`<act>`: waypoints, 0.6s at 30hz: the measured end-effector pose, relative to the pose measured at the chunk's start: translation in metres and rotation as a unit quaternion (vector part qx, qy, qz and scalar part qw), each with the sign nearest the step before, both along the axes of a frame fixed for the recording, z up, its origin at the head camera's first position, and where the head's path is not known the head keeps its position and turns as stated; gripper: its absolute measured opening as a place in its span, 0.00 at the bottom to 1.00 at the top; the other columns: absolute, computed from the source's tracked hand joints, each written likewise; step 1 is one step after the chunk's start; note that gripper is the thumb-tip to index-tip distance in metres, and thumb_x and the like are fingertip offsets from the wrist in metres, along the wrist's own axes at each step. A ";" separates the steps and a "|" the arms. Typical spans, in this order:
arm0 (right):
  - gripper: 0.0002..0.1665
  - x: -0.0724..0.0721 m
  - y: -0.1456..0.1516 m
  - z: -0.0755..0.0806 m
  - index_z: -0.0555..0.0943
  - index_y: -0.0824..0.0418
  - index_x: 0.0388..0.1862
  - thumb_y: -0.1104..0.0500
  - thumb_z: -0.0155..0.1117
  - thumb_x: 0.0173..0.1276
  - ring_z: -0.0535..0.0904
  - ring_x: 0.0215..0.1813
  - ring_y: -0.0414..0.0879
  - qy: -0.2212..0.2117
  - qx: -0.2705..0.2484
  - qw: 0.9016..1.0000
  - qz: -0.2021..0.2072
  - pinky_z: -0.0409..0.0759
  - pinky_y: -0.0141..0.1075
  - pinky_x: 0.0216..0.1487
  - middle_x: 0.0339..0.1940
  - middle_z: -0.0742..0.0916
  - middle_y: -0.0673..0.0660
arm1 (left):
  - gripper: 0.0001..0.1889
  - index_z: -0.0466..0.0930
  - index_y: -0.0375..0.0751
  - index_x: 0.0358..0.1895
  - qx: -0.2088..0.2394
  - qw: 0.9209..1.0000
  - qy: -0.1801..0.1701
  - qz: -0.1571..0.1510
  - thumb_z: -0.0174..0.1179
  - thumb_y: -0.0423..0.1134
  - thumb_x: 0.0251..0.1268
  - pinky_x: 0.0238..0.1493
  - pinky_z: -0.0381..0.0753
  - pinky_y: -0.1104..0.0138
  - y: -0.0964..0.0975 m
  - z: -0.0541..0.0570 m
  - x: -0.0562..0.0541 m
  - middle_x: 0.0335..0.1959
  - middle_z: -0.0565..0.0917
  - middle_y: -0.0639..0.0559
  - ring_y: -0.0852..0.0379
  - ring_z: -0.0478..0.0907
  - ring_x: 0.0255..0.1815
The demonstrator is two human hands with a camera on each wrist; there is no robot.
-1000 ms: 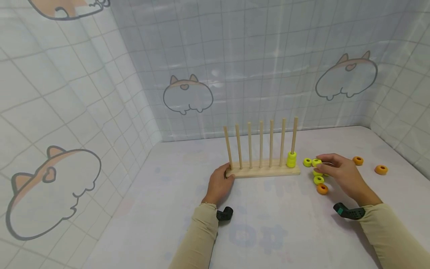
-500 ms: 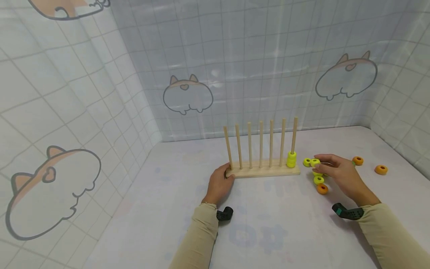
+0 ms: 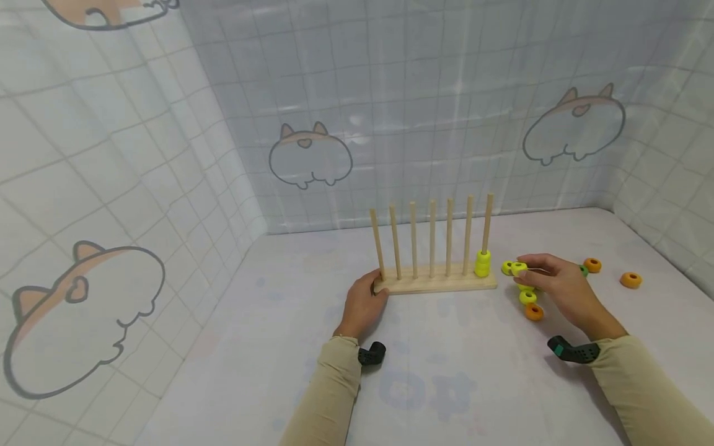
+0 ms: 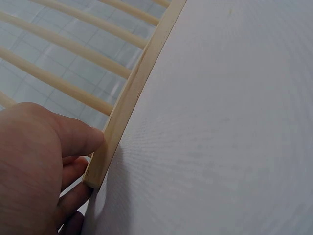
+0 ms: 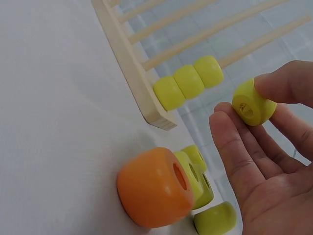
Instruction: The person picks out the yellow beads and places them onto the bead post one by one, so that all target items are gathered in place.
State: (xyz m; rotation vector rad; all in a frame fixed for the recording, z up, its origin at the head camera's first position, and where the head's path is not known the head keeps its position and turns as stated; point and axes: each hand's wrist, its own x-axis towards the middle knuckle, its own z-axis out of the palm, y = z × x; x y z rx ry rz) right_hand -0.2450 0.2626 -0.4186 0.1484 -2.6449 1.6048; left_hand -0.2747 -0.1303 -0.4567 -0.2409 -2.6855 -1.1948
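A wooden peg rack (image 3: pixel 435 285) with several upright pegs stands on the table. My left hand (image 3: pixel 361 305) grips its left end; in the left wrist view the thumb (image 4: pixel 80 138) lies on the base's edge. Three yellow beads (image 5: pixel 188 82) are stacked on the rightmost peg; the other pegs carry none. Right of the rack, my right hand (image 3: pixel 563 288) pinches another yellow bead (image 5: pixel 252 104) between thumb and fingers, its hole showing. That bead is apart from the peg. Loose yellow beads (image 3: pixel 527 297) lie below and beside this hand, some partly hidden by it.
An orange bead (image 3: pixel 533 311) sits at the near end of the loose yellow ones. Farther right lie two more orange beads, one behind the hand (image 3: pixel 592 265) and one near the right side (image 3: pixel 631 280). A green bead (image 3: pixel 583 271) is partly hidden. Tile-patterned sheeting (image 3: pixel 390 124) rises behind the rack.
My right hand has shifted slightly left with the yellow bead, bringing it nearer the rack. A green bead has come into view behind that hand. The left hand keeps its grip.
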 end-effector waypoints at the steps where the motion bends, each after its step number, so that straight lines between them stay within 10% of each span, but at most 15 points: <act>1: 0.34 0.000 0.000 0.001 0.70 0.64 0.71 0.44 0.59 0.76 0.81 0.46 0.31 0.003 -0.001 1.000 0.005 0.78 0.25 0.47 0.62 0.79 0.65 | 0.27 0.71 0.38 0.71 0.000 1.000 0.000 0.001 0.61 0.38 0.70 0.68 0.70 0.56 0.000 0.000 0.000 0.67 0.76 0.43 0.47 0.70 0.69; 18: 0.34 0.000 -0.008 0.002 0.69 0.64 0.72 0.45 0.57 0.77 0.82 0.48 0.34 -0.005 -0.013 1.000 0.027 0.78 0.23 0.48 0.62 0.80 0.66 | 0.27 0.71 0.39 0.71 -0.007 1.000 -0.007 0.005 0.61 0.39 0.71 0.69 0.69 0.56 0.000 0.001 0.000 0.67 0.76 0.44 0.47 0.70 0.69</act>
